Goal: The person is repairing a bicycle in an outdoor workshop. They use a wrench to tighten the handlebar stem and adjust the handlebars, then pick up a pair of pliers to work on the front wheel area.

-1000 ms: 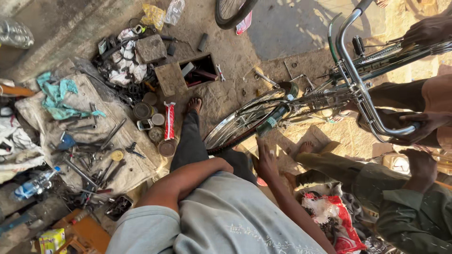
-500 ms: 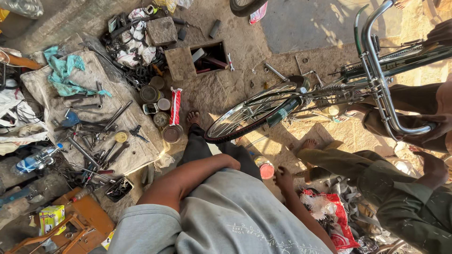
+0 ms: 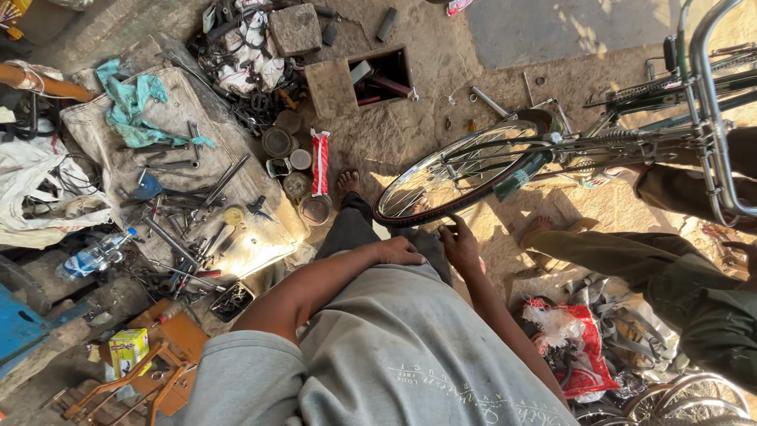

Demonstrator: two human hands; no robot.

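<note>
scattered tools, teal rag, red bag

Seen from a single head-worn camera, looking steeply down over the wearer's own torso. Close on the left hand and right hand; bicycle wheel just beyond.

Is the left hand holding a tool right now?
No, the left hand lies empty on the person's thigh, while the right hand reaches the bicycle wheel.
</note>
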